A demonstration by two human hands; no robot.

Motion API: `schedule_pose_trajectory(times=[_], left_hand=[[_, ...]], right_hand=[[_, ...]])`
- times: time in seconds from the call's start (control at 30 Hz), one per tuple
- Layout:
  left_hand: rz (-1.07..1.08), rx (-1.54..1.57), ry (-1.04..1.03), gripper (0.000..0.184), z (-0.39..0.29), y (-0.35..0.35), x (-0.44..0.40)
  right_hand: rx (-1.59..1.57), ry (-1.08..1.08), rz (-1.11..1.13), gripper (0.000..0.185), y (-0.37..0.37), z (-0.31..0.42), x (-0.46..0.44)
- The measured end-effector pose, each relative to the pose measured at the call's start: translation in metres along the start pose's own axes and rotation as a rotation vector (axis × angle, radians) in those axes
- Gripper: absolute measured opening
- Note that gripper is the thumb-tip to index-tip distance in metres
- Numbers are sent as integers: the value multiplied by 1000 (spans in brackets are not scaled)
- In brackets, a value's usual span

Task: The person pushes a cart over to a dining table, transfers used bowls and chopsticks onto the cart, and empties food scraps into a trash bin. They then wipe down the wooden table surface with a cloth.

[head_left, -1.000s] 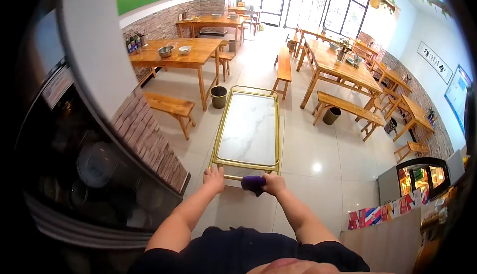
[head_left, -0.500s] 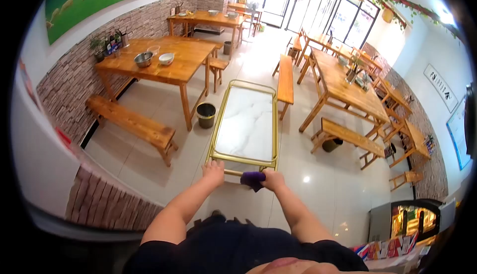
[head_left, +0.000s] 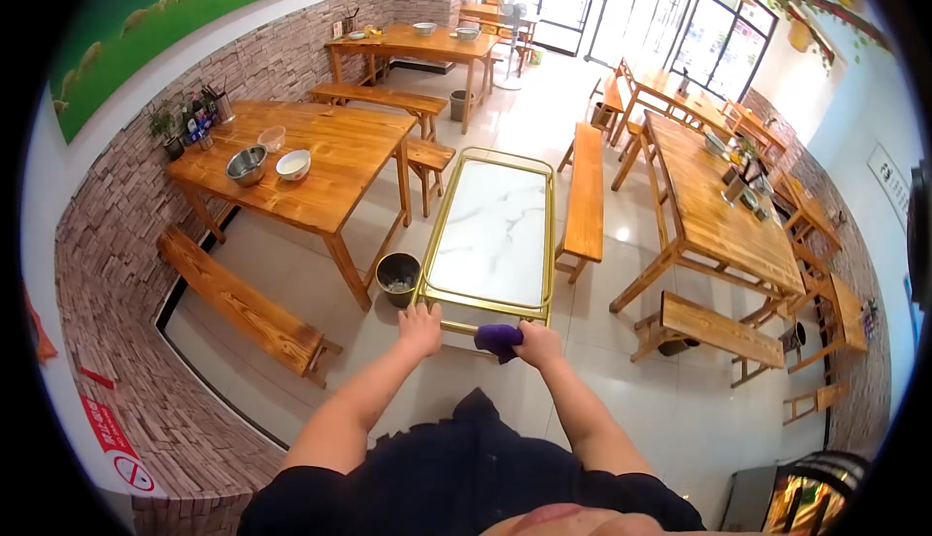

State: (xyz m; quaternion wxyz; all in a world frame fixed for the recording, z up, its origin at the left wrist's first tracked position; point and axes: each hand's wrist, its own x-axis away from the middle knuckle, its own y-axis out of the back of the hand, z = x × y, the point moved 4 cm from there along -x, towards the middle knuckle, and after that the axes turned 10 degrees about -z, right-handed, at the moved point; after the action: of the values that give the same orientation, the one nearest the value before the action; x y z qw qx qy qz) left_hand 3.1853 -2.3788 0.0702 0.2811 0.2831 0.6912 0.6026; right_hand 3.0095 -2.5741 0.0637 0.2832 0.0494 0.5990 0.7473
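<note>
**Gold-framed cart, snug spot between the furniture**

So the biggest stuff first: one wooden table (head_left: 738, 230) sits off to the right of the hands and another (head_left: 330, 138) is ahead and to the left. They leave a lane straight out front, and the cart (head_left: 490, 230) is in it, directly beyond both hands. Its marble-look top has a raised gold rail around it, probably to stop things sliding off.

What's in the way? A long bench (head_left: 584, 196) runs close along the cart's right side, and a small bench (head_left: 424, 155) sits near its far left corner. Closer in, a dark bin (head_left: 397, 296) is just beyond the left hand, right by the cart's side, so I'd call that the tightest squeeze. A steel bowl (head_left: 245, 177) and a white bowl (head_left: 293, 176) are on the left table, well away from the hands.

Left hand (head_left: 420, 330) has its fingers bent over the handle's left end; can't tell how tight. Right hand (head_left: 539, 345) is closed, bunching a purple cloth (head_left: 499, 340) against the handle (head_left: 456, 326). Hands set apart like that should give even steering.
</note>
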Motion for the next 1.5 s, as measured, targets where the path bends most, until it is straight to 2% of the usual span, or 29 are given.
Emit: schedule_pose_trajectory(times=[0.13,0.2,0.4,0.43,0.53,0.67,0.7,0.8,0.9,1.03,1.13,1.5], left_hand=[[62,25,34,44,0,-5,-109],[-11,66,65,41,5,-7,-173],[-160,106,38,35,17,-32,-327],[-273,66,4,30,19,-33,-352],[-256,136,1,31,25,-34,-434],[-102,5,-25,43,25,-36,-551],[-27,65,-11,43,27,-35,-583],[-107,54,-53,42,29,-33,-657],[-100,80,-53,43,33,-48,-739],[-192,94,-85,46,37,-48,-844],[-209,90,-66,46,38,-56,-922],[-81,134,10,39,29,-70,-1197]], right_hand=[[-20,24,55,23,-21,-42,-105],[2,18,114,25,-26,-57,-163],[6,17,97,23,-52,-102,-313],[9,21,96,23,-57,-110,-338],[-10,36,101,23,-76,-136,-412],[9,3,145,25,-87,-168,-517],[17,-13,144,25,-94,-178,-544],[48,-53,143,26,-102,-202,-615],[59,-83,160,27,-121,-230,-685],[14,1,38,25,-142,-265,-784],[42,-62,109,25,-155,-292,-857],[-33,2,114,25,-202,-404,-1112]])
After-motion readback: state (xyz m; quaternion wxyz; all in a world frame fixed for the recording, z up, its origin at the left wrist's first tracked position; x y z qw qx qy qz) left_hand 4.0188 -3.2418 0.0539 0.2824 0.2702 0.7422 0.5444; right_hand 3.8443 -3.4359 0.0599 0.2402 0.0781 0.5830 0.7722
